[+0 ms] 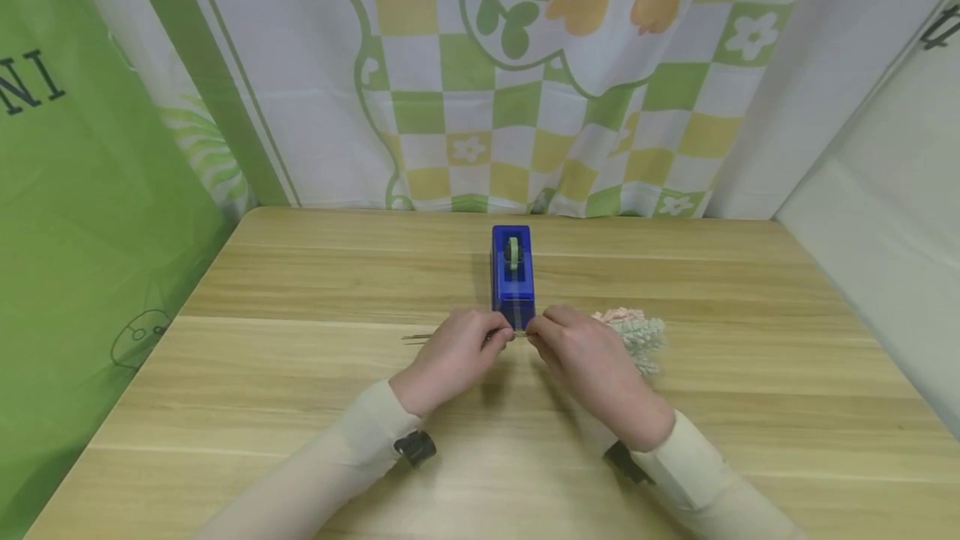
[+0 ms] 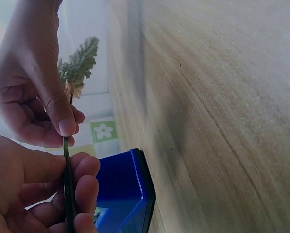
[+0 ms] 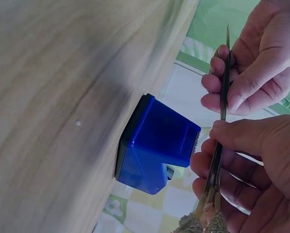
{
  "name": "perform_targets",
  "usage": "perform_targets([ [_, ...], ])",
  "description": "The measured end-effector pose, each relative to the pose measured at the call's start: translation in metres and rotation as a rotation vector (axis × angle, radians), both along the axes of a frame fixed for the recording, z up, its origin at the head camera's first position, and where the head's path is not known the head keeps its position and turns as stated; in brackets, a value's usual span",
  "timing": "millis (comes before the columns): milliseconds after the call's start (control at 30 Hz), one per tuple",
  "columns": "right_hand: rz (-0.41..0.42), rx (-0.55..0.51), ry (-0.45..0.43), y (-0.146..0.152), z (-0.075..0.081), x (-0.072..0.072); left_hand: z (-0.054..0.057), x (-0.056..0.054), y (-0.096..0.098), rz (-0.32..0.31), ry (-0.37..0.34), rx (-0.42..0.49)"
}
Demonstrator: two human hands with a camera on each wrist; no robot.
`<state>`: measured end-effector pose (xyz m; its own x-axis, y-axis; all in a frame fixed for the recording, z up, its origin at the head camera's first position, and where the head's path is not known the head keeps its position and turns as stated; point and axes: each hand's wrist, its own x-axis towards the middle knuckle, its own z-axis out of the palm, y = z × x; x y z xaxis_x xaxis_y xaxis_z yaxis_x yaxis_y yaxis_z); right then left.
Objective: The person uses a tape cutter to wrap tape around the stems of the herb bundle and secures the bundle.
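Landmark: the blue tape dispenser (image 1: 513,286) stands on the wooden tabletop (image 1: 337,273), its near end just beyond the fingertips.
Behind the dispenser: a hanging curtain (image 1: 525,107) in green, yellow and white checks, with orange flower prints.
Far left of it: a green cloth (image 1: 82,190) bearing dark letters, past the tabletop's edge.
Far right of it: a pale sheet (image 1: 885,148), past the opposite edge.
In the way: in the head view, the right hand (image 1: 588,361) covers part of the flower heads (image 1: 641,340), and both hands hide most of the stems (image 3: 224,92).
Stems' place: crosswise, just in front of the dispenser, bare ends out to its left, flower heads to its right.
Left grip: the left hand (image 1: 461,346), in front of the dispenser on its left, pinches the stems between thumb and curled fingers.
Right grip: the right hand, opposite, pinches them nearer the flowers, its fingertips close beside the left's.
Stem make: thin, dark, straight, bundled; whether tape wraps them, I cannot tell.
Flower make: crumbly grey-green sprigs beside soft pink clusters.
Dispenser make: smooth, glossy, angular, dark-based, with a serrated edge (image 3: 197,141) and a narrow pale tape roll (image 1: 513,252).
Tabletop make: light, streaky grain.
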<state>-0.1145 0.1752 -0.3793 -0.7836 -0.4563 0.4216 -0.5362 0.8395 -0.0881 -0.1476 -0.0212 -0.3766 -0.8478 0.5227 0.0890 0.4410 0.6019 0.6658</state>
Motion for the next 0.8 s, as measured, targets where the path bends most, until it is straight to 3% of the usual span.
perform_targets([
  [800, -0.020, 0.017, -0.027, -0.0031, 0.0006, -0.0026, -0.0017, -0.0017, 0.0010, 0.037, 0.034, 0.018],
])
